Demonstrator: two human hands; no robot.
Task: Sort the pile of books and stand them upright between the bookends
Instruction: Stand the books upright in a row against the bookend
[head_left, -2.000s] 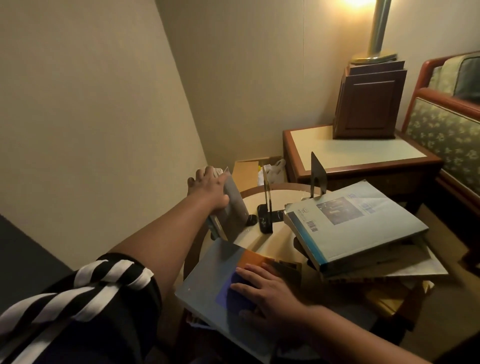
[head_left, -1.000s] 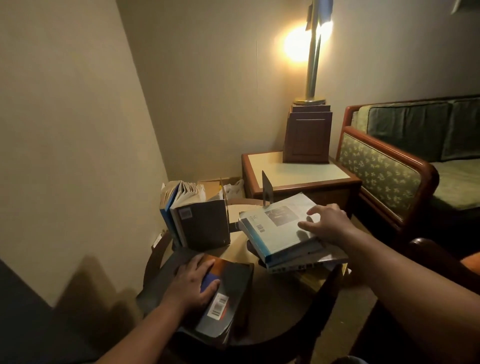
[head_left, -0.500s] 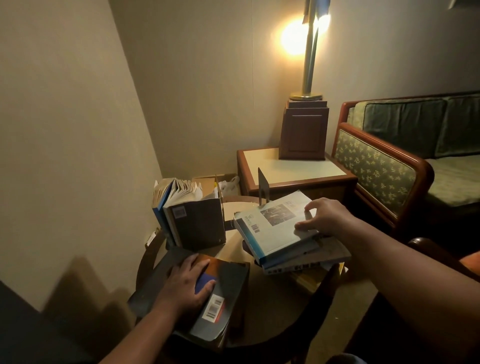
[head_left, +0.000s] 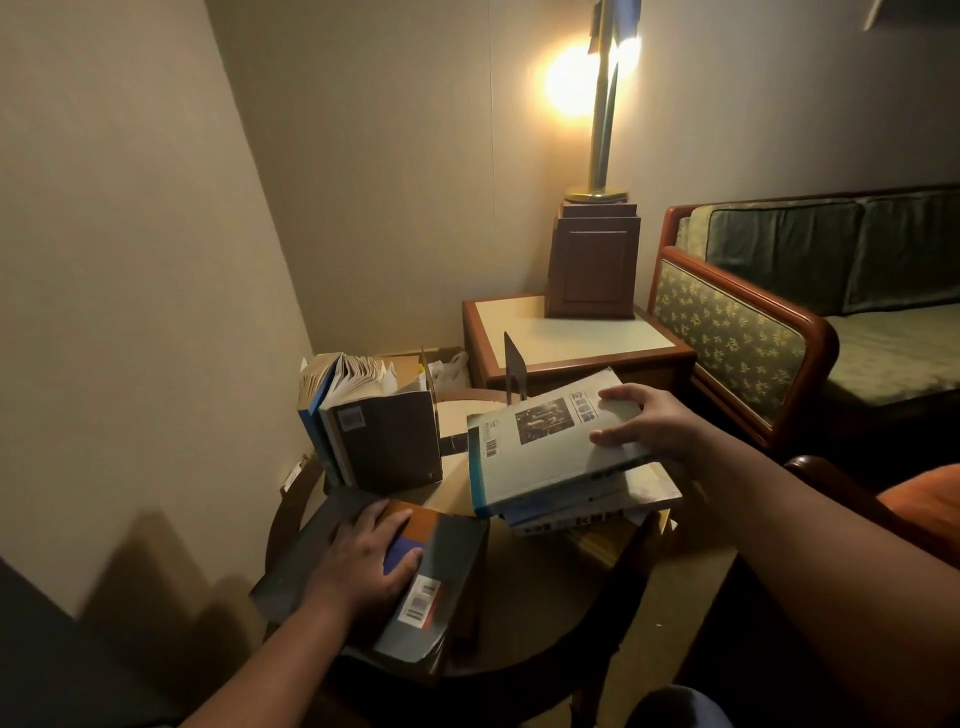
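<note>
So here's the setup: small round bench (head_left: 519, 623) in the corner of the room, pretty dim, books all over it.

The left hand (head_left: 363, 561) lies flat on a dark book (head_left: 441, 613) at the near-left edge of the bench. Fingers are spread and fairly straight, so that grip is released, just pressing down on the cover. This book has orange and blue patches and a barcode sticker near its lower corner, and it's lying flat, hanging a bit over the rim.

The right hand (head_left: 649, 421) has its grip on the grey book (head_left: 540, 452), thumb on the cover and fingers wrapped over the far right edge. That one is the top of the pile (head_left: 597, 512) on the right side of the bench and sits tilted, its left end lower. The ones under it lie flat and kinda skewed.

On the back left, the standing books (head_left: 379, 441) are already upright, a blue one and a dark one side by side, pages fanned open at the top. A dark bookend (head_left: 514, 374) pokes up just behind the grey book, apart from the standing ones.

Behind all that there's a side table (head_left: 571, 332) with a lit lamp (head_left: 602, 130) on it, and a green sofa (head_left: 779, 322) off to the right.
</note>
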